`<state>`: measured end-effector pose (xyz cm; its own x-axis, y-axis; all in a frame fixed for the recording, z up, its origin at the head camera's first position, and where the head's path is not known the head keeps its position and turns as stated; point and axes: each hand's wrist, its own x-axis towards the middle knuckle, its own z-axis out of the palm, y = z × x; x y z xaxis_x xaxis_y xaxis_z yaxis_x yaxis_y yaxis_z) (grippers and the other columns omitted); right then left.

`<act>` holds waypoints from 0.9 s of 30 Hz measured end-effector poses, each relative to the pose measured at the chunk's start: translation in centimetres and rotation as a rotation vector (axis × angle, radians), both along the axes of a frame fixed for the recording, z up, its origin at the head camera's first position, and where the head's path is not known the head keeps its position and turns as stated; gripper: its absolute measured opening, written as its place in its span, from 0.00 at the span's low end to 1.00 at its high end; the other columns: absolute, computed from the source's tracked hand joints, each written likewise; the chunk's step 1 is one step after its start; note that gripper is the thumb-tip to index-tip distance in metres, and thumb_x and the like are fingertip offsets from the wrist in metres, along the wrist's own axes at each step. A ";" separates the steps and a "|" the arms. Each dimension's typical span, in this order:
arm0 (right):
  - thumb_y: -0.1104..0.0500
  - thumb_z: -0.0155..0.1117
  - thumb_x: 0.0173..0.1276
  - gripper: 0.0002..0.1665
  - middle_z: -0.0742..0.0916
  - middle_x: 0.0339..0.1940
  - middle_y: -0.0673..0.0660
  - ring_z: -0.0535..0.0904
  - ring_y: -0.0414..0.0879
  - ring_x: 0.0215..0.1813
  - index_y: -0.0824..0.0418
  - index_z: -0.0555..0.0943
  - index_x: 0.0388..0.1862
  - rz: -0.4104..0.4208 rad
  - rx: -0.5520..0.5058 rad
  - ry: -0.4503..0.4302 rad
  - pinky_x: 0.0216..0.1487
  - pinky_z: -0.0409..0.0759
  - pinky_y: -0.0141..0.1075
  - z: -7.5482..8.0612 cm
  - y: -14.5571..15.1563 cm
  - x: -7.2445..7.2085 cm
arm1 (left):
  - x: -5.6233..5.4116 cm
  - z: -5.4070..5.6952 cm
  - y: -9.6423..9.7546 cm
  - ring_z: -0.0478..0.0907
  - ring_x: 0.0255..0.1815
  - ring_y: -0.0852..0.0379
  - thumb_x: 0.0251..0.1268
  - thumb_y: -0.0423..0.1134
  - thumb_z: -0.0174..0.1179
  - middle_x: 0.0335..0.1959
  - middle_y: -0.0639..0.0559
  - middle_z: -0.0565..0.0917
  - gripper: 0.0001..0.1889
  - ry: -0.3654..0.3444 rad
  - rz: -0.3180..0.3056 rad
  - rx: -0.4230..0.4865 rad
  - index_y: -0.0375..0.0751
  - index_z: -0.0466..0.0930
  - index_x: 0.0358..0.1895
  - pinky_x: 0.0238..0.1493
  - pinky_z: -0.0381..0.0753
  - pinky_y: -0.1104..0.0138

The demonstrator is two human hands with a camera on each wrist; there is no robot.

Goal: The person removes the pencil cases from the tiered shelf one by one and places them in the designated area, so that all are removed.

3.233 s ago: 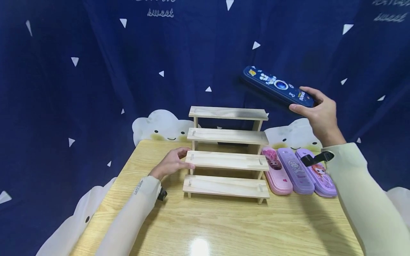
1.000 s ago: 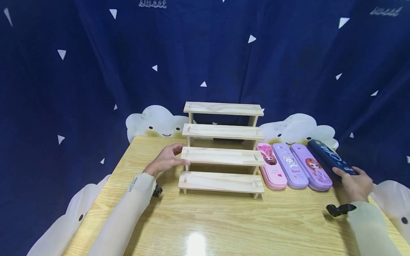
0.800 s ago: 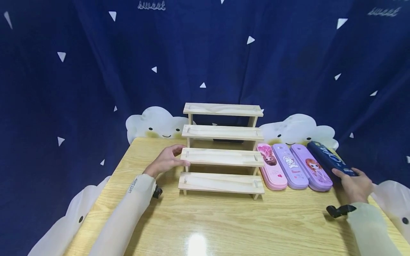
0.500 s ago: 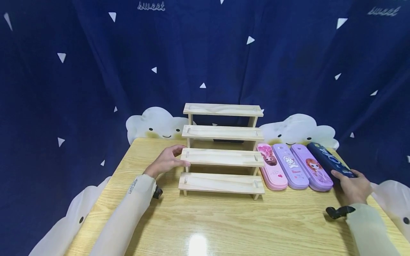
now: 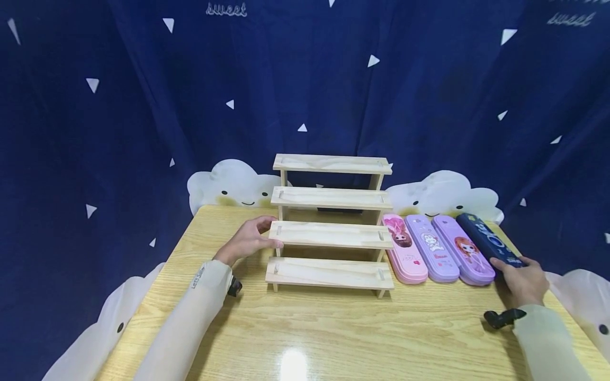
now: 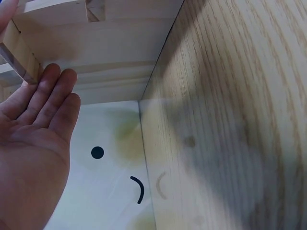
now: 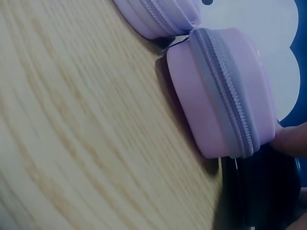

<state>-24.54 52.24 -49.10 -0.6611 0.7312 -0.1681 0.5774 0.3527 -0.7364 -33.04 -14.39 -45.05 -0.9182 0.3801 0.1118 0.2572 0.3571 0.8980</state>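
My left hand (image 5: 248, 241) grips the left end of the second-lowest board of a four-step wooden display stand (image 5: 331, 235). Seen from the left wrist, its thumb and fingers (image 6: 55, 98) lie on either side of that board's end. At the right, my right hand (image 5: 524, 280) holds the near end of a navy pencil case (image 5: 487, 238) with a space print. This case lies on the table against a purple pencil case (image 5: 464, 251) with a doll picture. In the right wrist view, the navy case (image 7: 266, 187) is partly hidden by the hand and frame edge.
A lavender pencil case (image 5: 432, 248) and a pink pencil case (image 5: 405, 248) lie side by side between the stand and the purple case. The wooden table (image 5: 352, 333) stands against a dark blue curtain (image 5: 305, 69) printed with clouds and triangles.
My right hand has brought the navy pencil case from the air down to the table's right side, then shifted it slightly left against the purple one. The left hand keeps its grip.
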 end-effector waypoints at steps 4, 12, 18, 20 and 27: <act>0.32 0.62 0.65 0.63 0.55 0.82 0.74 0.53 0.72 0.81 0.65 0.46 0.83 0.005 0.010 -0.016 0.80 0.56 0.63 -0.1 -0.2 0.0 | 0.0 -0.1 0.0 0.77 0.67 0.41 0.49 0.41 0.79 0.62 0.41 0.82 0.38 0.001 0.000 0.000 0.39 0.74 0.66 0.75 0.67 0.43; 0.33 0.56 0.69 0.59 0.56 0.82 0.75 0.52 0.72 0.80 0.64 0.46 0.83 0.005 0.008 -0.021 0.80 0.55 0.64 0.3 -0.8 0.2 | 0.0 -0.1 0.0 0.77 0.67 0.42 0.48 0.42 0.80 0.63 0.42 0.82 0.39 0.002 0.005 -0.004 0.40 0.74 0.66 0.75 0.68 0.44; 0.35 0.58 0.69 0.57 0.59 0.79 0.78 0.53 0.74 0.76 0.68 0.50 0.82 0.045 0.090 -0.015 0.76 0.59 0.66 0.1 -0.8 0.2 | -0.1 -0.1 0.0 0.76 0.68 0.42 0.49 0.43 0.79 0.63 0.42 0.82 0.39 -0.002 -0.001 -0.002 0.41 0.74 0.67 0.75 0.69 0.45; 0.35 0.58 0.69 0.57 0.58 0.79 0.78 0.53 0.74 0.77 0.68 0.49 0.82 0.053 0.096 -0.009 0.76 0.58 0.67 0.1 -0.8 0.2 | -0.1 -0.1 0.1 0.76 0.68 0.42 0.49 0.43 0.79 0.63 0.42 0.82 0.39 -0.005 0.000 -0.001 0.41 0.74 0.67 0.75 0.69 0.46; 0.38 0.53 0.73 0.50 0.59 0.79 0.77 0.50 0.72 0.79 0.67 0.52 0.81 0.087 0.170 0.070 0.77 0.54 0.68 1.2 -1.2 0.1 | 0.0 0.0 0.1 0.76 0.68 0.42 0.48 0.42 0.79 0.63 0.42 0.82 0.39 -0.007 0.008 -0.003 0.40 0.74 0.67 0.75 0.69 0.46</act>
<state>-24.43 51.06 -47.91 -0.7290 0.6845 0.0015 0.4884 0.5216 -0.6996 -33.03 -14.30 -45.06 -0.9219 0.3731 0.1043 0.2480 0.3614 0.8988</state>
